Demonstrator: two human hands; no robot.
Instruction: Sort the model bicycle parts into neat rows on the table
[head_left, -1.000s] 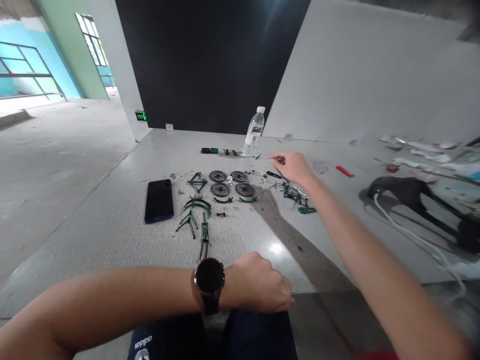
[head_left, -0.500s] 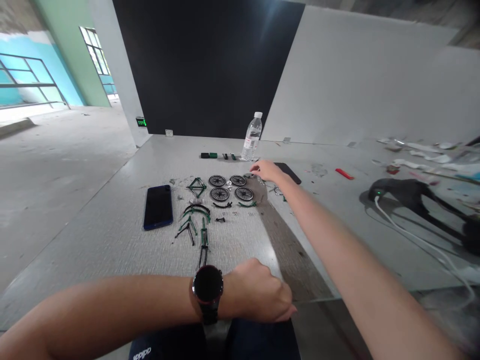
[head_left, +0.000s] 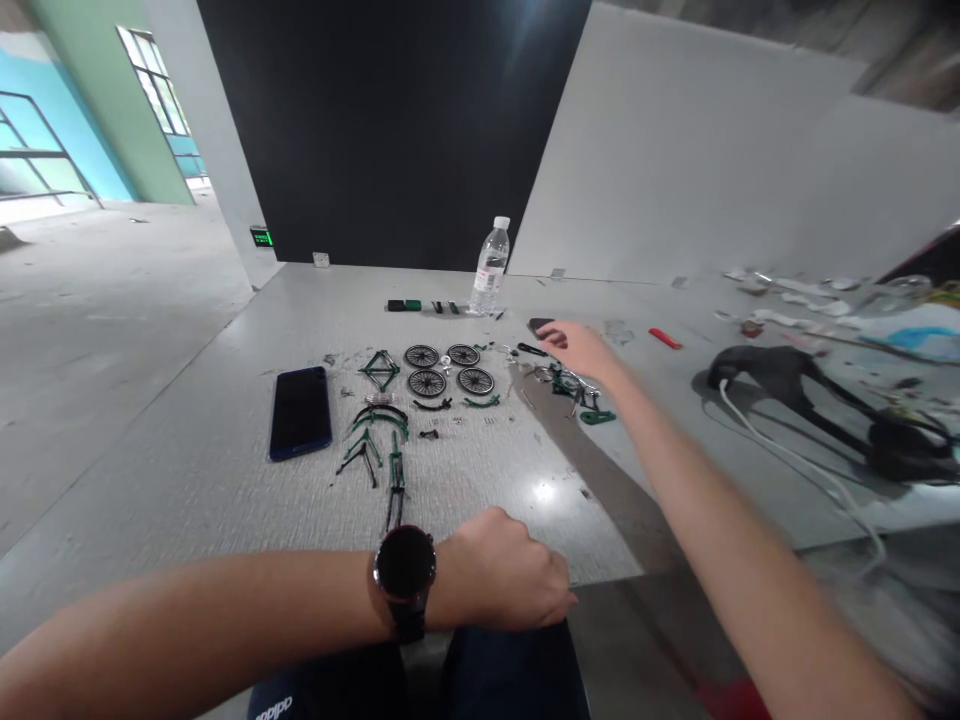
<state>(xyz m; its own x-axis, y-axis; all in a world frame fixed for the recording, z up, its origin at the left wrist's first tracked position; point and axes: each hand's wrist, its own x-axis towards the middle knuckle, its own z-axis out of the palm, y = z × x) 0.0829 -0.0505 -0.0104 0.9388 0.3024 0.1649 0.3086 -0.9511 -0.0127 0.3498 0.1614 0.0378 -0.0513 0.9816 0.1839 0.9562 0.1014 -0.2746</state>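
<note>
My right hand (head_left: 576,348) reaches over the table with bent fingers slightly apart. Its fingertips are beside a slim black part (head_left: 532,349); I see no clear grip on it. Just right of and below this hand lies a cluster of dark green and metal model-bicycle parts (head_left: 564,380), with a green part (head_left: 598,417) nearer me. My left hand (head_left: 504,575) is closed in a fist at the table's near edge, its fingers curled underneath. Model wheels (head_left: 427,382), a green frame (head_left: 382,370), curved mudguards (head_left: 380,418) and a fork (head_left: 397,470) lie arranged left of my right hand.
A phone (head_left: 300,413) lies left of the parts. Behind them stands a water bottle (head_left: 491,268). A dark flat object (head_left: 540,325) is partly behind my right hand. To the right are a red cutter (head_left: 664,338) and a black device (head_left: 780,372) with a white cable.
My right hand has moved right, away from the wheels, uncovering the slim black part and more of the cluster. My left hand stays closed at the near edge. The view has shifted slightly.
</note>
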